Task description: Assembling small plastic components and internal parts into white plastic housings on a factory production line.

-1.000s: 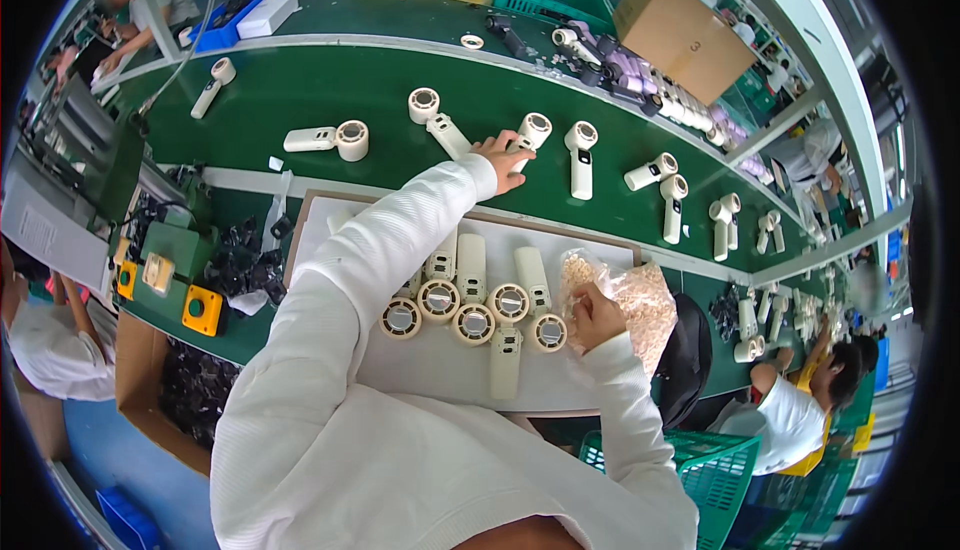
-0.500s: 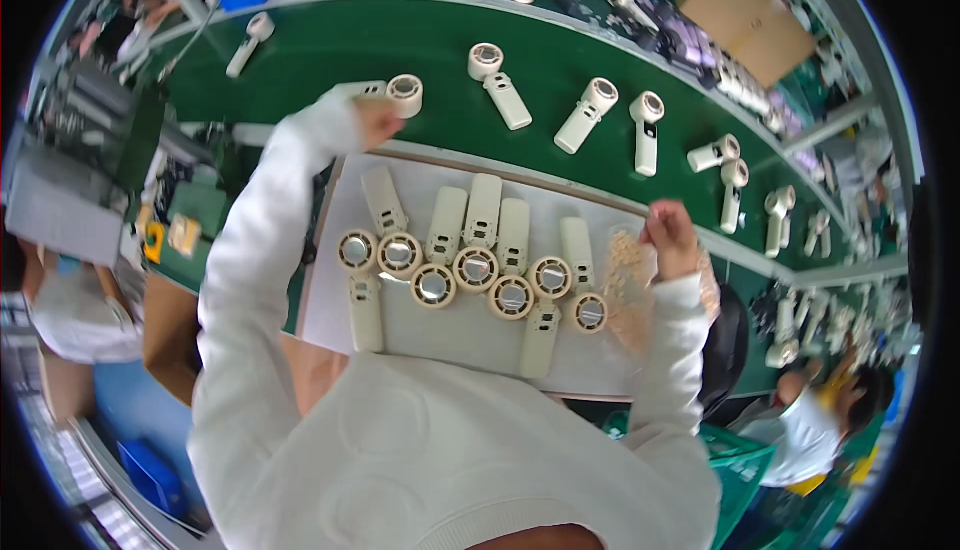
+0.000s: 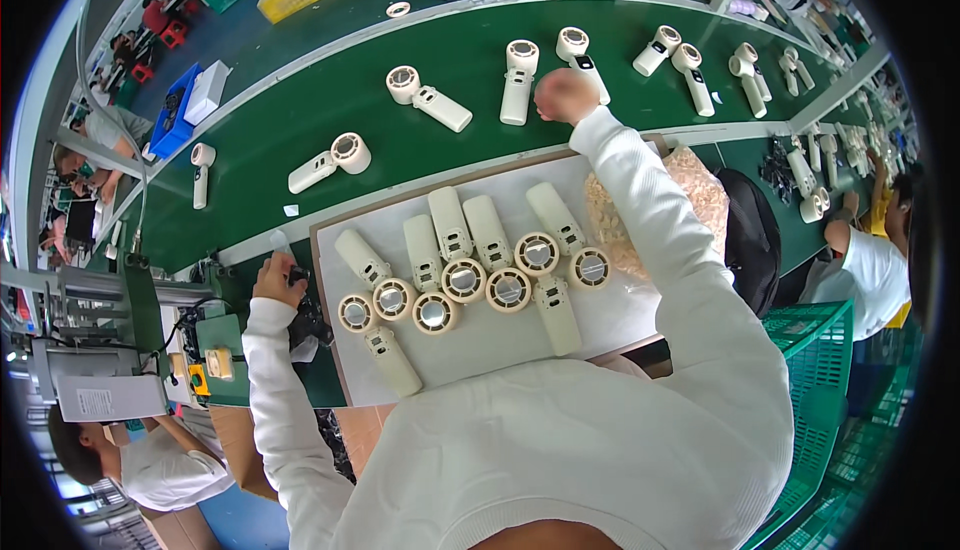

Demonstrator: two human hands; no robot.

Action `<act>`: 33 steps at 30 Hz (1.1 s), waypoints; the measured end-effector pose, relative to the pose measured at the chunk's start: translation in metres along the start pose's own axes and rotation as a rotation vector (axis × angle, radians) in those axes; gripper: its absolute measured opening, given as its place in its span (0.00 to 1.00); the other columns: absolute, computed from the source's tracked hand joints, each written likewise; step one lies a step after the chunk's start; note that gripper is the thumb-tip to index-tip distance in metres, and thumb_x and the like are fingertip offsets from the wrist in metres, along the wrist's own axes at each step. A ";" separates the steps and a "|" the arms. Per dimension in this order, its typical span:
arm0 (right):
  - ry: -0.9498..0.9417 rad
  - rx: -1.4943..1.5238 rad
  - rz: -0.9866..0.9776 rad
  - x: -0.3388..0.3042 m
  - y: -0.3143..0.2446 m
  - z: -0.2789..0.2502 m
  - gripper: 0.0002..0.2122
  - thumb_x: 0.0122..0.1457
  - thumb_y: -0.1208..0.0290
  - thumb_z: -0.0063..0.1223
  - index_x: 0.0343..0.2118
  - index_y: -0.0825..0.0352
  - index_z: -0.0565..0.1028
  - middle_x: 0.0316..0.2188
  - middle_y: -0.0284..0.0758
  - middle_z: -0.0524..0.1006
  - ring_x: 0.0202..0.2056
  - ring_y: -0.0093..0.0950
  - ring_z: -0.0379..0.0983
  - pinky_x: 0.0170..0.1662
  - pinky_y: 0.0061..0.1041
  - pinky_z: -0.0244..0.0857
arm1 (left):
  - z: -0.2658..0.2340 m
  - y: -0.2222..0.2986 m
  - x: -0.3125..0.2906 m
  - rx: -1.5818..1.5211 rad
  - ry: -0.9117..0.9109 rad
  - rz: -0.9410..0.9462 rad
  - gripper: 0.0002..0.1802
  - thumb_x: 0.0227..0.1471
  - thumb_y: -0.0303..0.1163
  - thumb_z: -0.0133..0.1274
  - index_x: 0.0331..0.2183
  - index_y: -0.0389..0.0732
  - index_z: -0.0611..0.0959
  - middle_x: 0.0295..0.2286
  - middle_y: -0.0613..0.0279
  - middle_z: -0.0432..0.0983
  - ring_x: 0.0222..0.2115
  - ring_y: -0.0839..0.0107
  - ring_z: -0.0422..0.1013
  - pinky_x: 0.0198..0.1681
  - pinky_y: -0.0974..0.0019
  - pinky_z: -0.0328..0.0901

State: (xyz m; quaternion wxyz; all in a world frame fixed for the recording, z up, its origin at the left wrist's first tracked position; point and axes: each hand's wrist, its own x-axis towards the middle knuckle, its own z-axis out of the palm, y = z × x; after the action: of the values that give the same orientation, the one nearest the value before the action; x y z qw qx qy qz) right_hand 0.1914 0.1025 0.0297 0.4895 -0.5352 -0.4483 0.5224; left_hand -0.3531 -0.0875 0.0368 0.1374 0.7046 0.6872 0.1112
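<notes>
- My right hand [image 3: 566,96] looks blurred by a white fan [image 3: 582,59] between the green belt's [image 3: 290,110] edges; its grip I cannot tell.
- Haste could knock the neighbouring fan [image 3: 516,97].
- My left hand [image 3: 279,281] is curled, hold unclear, beside dark parts [image 3: 312,325] off the board's [image 3: 470,346] left edge; loosely pinched, one could drop.

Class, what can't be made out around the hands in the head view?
Head view:
- Right hand: blurred, grip unclear.
- Handheld fan beside it: partly covered by that hand.
- Black piece by left hand: too small to identify.
- Bag of pale pieces: middle behind the right sleeve.
</notes>
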 end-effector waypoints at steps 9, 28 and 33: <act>0.221 -0.777 -0.359 0.045 0.032 0.010 0.02 0.51 0.74 0.54 0.28 0.61 0.74 0.30 0.38 0.71 0.31 0.32 0.69 0.41 0.28 0.67 | -0.019 0.013 0.014 -0.247 0.278 0.229 0.11 0.43 0.19 0.50 0.32 0.42 0.69 0.30 0.61 0.70 0.29 0.68 0.65 0.35 0.70 0.61; 0.302 -0.410 -0.341 0.064 0.019 -0.024 0.03 0.49 0.73 0.55 0.26 0.62 0.73 0.29 0.36 0.69 0.31 0.32 0.68 0.41 0.27 0.65 | 0.101 0.344 0.273 -1.373 -0.346 0.186 0.19 0.47 0.21 0.47 0.42 0.42 0.81 0.32 0.66 0.73 0.29 0.77 0.64 0.30 0.77 0.59; 0.192 -0.161 -0.298 0.059 0.008 -0.038 0.02 0.51 0.74 0.52 0.27 0.64 0.72 0.23 0.33 0.69 0.25 0.26 0.65 0.33 0.23 0.63 | 0.128 0.381 0.279 -1.265 -0.266 0.167 0.17 0.47 0.19 0.48 0.40 0.41 0.81 0.33 0.62 0.76 0.30 0.75 0.68 0.31 0.76 0.63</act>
State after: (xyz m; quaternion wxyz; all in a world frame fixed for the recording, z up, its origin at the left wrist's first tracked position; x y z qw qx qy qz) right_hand 0.2326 0.1578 0.0139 0.5576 -0.5478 -0.5142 0.3530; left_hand 0.0565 0.1794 0.0400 0.6004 0.5466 0.4091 0.4165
